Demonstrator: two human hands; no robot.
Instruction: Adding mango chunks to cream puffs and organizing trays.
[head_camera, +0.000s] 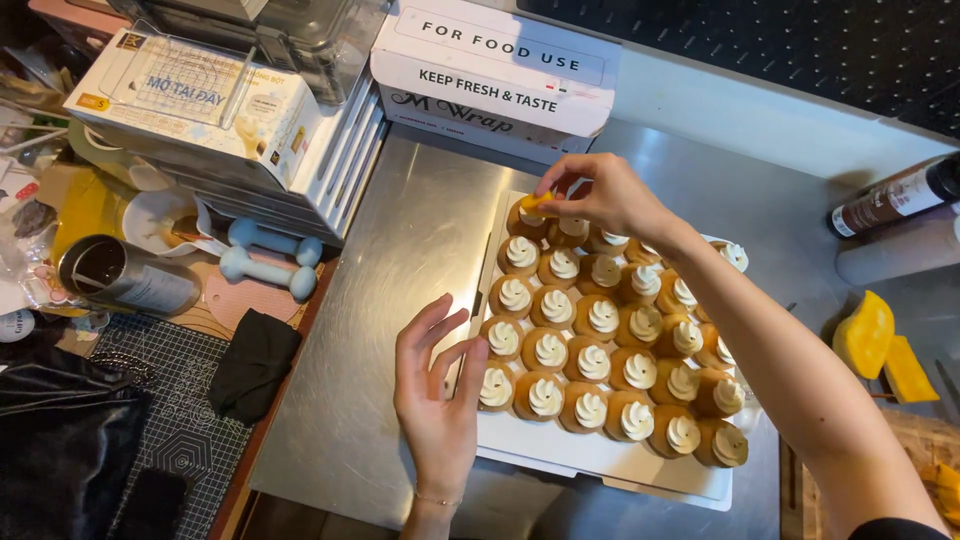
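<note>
A white tray (590, 455) on a steel counter holds several small round pastries (595, 362), each topped with a swirl of white cream. My right hand (600, 195) reaches over the tray's far left corner and pinches a small yellow fruit piece (536, 203) right over the corner pastry (524, 218). My left hand (437, 395) rests open against the tray's near left edge, fingers spread and pointing up, holding nothing.
The steel counter (400, 300) has two white boxes (495, 70) at its back. Left lie two pale blue dumbbells (270, 255), a black cloth (252, 365) and a metal can (125, 275). Cut yellow fruit (865, 335) and a dark bottle (895, 195) sit right.
</note>
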